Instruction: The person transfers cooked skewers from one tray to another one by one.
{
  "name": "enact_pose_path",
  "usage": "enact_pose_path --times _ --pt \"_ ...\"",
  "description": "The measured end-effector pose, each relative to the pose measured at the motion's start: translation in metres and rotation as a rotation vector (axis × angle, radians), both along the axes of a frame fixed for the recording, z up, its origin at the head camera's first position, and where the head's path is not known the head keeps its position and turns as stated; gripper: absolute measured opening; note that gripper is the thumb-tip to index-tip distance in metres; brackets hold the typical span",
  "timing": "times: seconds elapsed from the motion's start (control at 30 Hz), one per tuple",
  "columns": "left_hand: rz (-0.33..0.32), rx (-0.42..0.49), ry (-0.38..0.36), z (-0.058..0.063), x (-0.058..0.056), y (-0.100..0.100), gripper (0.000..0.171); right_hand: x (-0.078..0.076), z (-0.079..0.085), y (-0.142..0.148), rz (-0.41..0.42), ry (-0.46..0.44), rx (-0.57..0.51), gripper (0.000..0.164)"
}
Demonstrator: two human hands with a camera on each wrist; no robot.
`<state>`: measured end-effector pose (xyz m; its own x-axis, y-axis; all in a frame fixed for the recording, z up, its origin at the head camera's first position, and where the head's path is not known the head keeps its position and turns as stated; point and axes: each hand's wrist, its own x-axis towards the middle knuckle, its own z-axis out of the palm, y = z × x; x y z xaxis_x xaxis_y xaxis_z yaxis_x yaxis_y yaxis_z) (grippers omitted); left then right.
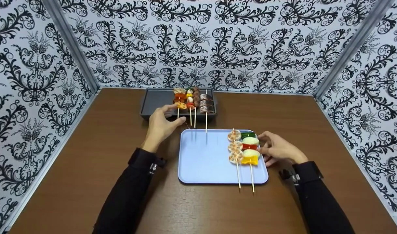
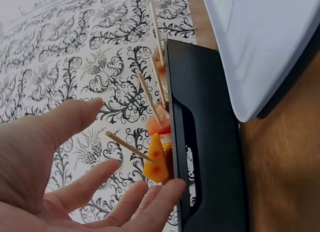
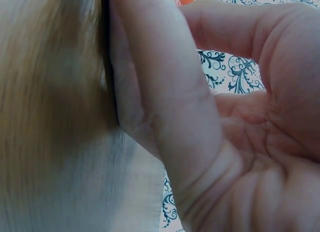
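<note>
My left hand [image 1: 162, 125] reaches to the front of the dark grill pan [image 1: 157, 99], thumb and fingers spread. Between them stands the bare stick of the leftmost skewer [image 2: 156, 164], a spotted orange-yellow slice at its lower end. A gap shows between thumb and stick in the left wrist view. My right hand [image 1: 279, 148], fingers bent, grips the right rim of the light blue tray [image 1: 205, 156], beside the vegetable skewer [image 1: 250, 152] with green, pale, red and yellow pieces. Left of that skewer lies another with round white-and-orange slices [image 1: 235, 146].
Several skewers lie side by side on the pan's right half, among them a meatball skewer [image 1: 196, 94] and a dark chunky one [image 1: 206, 104], sticks overhanging the front. Patterned walls [image 1: 198, 42] enclose the brown table [image 1: 87, 162] at the back and both sides.
</note>
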<state>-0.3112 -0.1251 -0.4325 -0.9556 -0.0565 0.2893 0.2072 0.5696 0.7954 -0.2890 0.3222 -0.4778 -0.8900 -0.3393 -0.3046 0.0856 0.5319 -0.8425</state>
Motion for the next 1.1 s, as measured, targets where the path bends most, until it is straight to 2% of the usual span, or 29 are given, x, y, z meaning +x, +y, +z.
enact_pose_path --times 0.2,0.43,0.53,0.63,0.8,1.1 --pt "-0.020 0.156 -0.076 -0.004 -0.003 -0.005 0.053 -0.001 0.000 -0.002 -0.011 -0.007 0.005 0.057" --pt "-0.120 0.504 -0.182 -0.008 -0.006 -0.007 0.053 -0.002 0.001 -0.003 -0.012 -0.015 0.009 0.058" --pt "-0.162 0.620 -0.215 -0.009 -0.007 -0.008 0.051 -0.002 0.001 -0.003 -0.012 -0.014 0.010 0.058" --pt "-0.176 0.715 -0.261 -0.010 -0.010 -0.008 0.049 -0.001 0.003 -0.003 -0.007 -0.021 -0.004 0.058" --pt "-0.167 0.815 -0.340 -0.011 -0.013 -0.009 0.045 -0.001 0.004 -0.002 0.014 -0.027 -0.037 0.060" --pt "-0.181 0.849 -0.435 -0.016 -0.018 -0.012 0.050 0.000 0.003 0.000 -0.005 -0.023 -0.021 0.059"
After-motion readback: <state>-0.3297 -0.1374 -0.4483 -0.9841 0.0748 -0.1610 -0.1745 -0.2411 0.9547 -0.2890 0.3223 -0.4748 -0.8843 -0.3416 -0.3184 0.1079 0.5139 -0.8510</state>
